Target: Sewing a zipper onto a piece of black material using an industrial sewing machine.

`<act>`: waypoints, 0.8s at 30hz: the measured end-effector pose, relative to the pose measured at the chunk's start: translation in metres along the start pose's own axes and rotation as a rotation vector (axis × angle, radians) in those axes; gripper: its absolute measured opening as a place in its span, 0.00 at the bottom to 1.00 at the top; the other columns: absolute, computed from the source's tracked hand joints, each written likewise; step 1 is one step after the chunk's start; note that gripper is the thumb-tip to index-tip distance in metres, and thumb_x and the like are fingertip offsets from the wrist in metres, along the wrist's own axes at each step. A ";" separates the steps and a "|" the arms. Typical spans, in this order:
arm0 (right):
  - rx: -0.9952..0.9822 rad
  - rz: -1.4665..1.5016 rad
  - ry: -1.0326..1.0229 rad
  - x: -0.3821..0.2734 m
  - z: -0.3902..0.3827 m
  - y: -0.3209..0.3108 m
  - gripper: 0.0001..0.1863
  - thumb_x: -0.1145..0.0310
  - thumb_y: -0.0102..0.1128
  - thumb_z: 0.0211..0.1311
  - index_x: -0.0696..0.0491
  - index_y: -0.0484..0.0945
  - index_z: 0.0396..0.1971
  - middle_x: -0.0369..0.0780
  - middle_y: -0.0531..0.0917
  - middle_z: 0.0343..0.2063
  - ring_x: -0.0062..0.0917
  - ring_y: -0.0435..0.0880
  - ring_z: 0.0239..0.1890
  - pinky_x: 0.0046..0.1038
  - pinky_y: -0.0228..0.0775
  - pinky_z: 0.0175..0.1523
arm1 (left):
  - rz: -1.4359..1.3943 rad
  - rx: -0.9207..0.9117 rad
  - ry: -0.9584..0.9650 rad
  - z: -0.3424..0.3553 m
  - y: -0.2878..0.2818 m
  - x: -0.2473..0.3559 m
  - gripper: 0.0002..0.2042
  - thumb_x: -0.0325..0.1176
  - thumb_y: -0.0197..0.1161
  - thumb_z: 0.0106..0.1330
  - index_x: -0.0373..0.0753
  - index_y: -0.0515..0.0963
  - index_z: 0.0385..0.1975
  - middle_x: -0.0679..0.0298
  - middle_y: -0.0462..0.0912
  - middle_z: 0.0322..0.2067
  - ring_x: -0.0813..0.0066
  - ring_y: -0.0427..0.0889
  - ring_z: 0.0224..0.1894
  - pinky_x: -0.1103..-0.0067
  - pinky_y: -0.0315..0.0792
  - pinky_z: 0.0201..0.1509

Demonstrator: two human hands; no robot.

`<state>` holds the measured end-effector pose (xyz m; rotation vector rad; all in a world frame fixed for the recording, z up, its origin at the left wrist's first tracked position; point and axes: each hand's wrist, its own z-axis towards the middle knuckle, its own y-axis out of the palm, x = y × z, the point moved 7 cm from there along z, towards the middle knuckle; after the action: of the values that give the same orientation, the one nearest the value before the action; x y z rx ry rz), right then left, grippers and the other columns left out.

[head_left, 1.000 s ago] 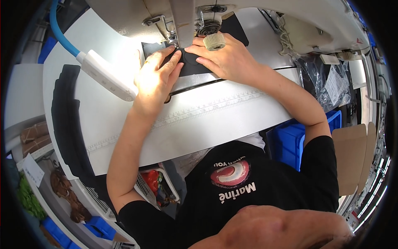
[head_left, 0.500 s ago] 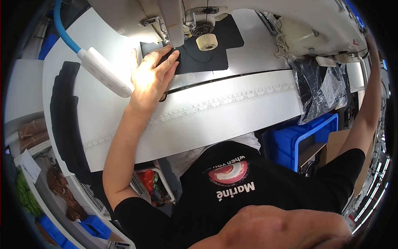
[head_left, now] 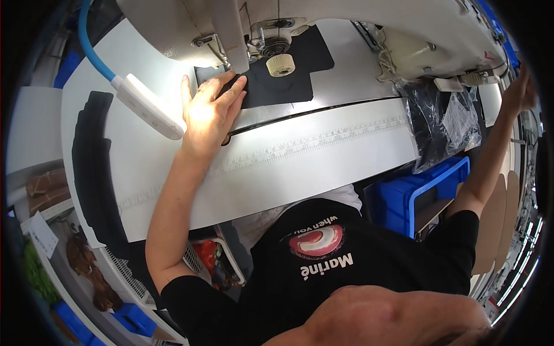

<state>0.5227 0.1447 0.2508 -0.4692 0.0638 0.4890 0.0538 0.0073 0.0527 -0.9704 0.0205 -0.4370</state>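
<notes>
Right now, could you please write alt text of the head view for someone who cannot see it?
Left hand resting, fingers spread, on black material beneath a sewing machine, while the right hand is at the far right edge. A white fixture is on the left, a blue bin on the right.

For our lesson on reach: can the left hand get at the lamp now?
Probably yes: the lamp is beside the left hand, nothing visible between, though its fingers rest on the black piece.

left hand (head_left: 206, 118) splayed, right arm (head_left: 490, 164) outstretched
</notes>
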 end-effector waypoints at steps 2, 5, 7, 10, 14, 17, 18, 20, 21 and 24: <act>-0.366 0.405 -0.255 -0.111 -0.057 0.025 0.14 0.73 0.47 0.66 0.60 0.77 0.48 0.44 0.79 0.50 0.30 0.78 0.50 0.31 0.68 0.57 | -0.001 0.000 -0.038 -0.001 0.000 -0.002 0.13 0.33 0.69 0.55 0.48 0.84 0.42 0.68 0.81 0.42 0.72 0.81 0.43 0.45 0.57 0.62; -0.915 0.416 -0.636 -0.228 -0.151 0.126 0.18 0.72 0.50 0.64 0.56 0.73 0.54 0.46 0.76 0.52 0.42 0.67 0.63 0.35 0.61 0.64 | 0.002 -0.039 -0.037 -0.001 0.002 -0.001 0.13 0.34 0.69 0.56 0.47 0.84 0.42 0.69 0.81 0.41 0.73 0.81 0.42 0.44 0.57 0.62; -0.568 0.440 -0.525 -0.236 -0.135 0.191 0.11 0.71 0.53 0.63 0.57 0.78 0.42 0.46 0.81 0.40 0.36 0.78 0.47 0.33 0.69 0.50 | 0.013 -0.043 -0.037 -0.001 0.001 -0.001 0.13 0.34 0.69 0.56 0.47 0.84 0.41 0.69 0.81 0.41 0.73 0.81 0.42 0.44 0.57 0.62; -0.901 0.104 -0.473 -0.206 -0.137 0.309 0.09 0.70 0.54 0.62 0.57 0.77 0.39 0.45 0.80 0.36 0.35 0.77 0.43 0.32 0.68 0.47 | -0.013 0.006 -0.027 0.002 -0.004 -0.001 0.12 0.32 0.68 0.55 0.48 0.84 0.40 0.70 0.81 0.43 0.74 0.81 0.43 0.45 0.57 0.62; -1.108 -0.030 -0.410 -0.166 -0.121 0.326 0.08 0.69 0.54 0.62 0.58 0.77 0.36 0.45 0.79 0.32 0.33 0.77 0.37 0.32 0.67 0.42 | -0.027 -0.076 -0.073 0.000 -0.004 -0.001 0.13 0.28 0.63 0.61 0.43 0.81 0.46 0.68 0.82 0.46 0.73 0.80 0.45 0.52 0.52 0.65; -1.192 -0.116 -0.356 -0.159 -0.103 0.261 0.08 0.68 0.55 0.62 0.58 0.77 0.33 0.44 0.79 0.28 0.32 0.76 0.32 0.31 0.67 0.38 | 0.077 -0.087 -0.051 -0.003 -0.011 0.002 0.15 0.25 0.61 0.61 0.42 0.80 0.48 0.69 0.81 0.48 0.72 0.80 0.46 0.50 0.52 0.66; -1.232 -0.133 -0.316 -0.158 -0.103 0.232 0.08 0.68 0.55 0.62 0.58 0.76 0.32 0.44 0.79 0.27 0.32 0.76 0.31 0.31 0.67 0.37 | 0.164 -0.101 -0.032 -0.006 -0.013 0.004 0.16 0.24 0.60 0.61 0.42 0.79 0.49 0.69 0.80 0.49 0.72 0.80 0.47 0.49 0.52 0.67; -1.282 -0.106 -0.186 -0.161 -0.118 0.177 0.09 0.68 0.55 0.62 0.59 0.76 0.31 0.44 0.78 0.25 0.31 0.76 0.28 0.31 0.66 0.34 | 0.180 -0.091 -0.031 -0.007 -0.015 0.004 0.16 0.23 0.59 0.61 0.42 0.80 0.48 0.70 0.80 0.49 0.72 0.79 0.48 0.49 0.54 0.66; -1.285 -0.086 -0.069 -0.160 -0.133 0.151 0.09 0.68 0.56 0.62 0.59 0.76 0.30 0.44 0.78 0.24 0.31 0.76 0.26 0.31 0.66 0.33 | 0.146 -0.084 -0.024 -0.008 -0.016 0.007 0.15 0.24 0.60 0.61 0.42 0.80 0.48 0.70 0.80 0.50 0.72 0.79 0.49 0.49 0.54 0.66; -1.115 0.190 0.177 -0.165 -0.185 0.099 0.13 0.67 0.61 0.57 0.60 0.73 0.21 0.44 0.74 0.13 0.34 0.74 0.15 0.33 0.63 0.24 | 0.085 -0.066 -0.024 -0.010 -0.012 0.011 0.15 0.29 0.63 0.60 0.42 0.80 0.48 0.70 0.80 0.50 0.72 0.78 0.49 0.50 0.55 0.65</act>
<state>0.3401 0.0666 0.0722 -1.6106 -0.0016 0.6453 0.0576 -0.0107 0.0587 -1.0360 0.0547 -0.3478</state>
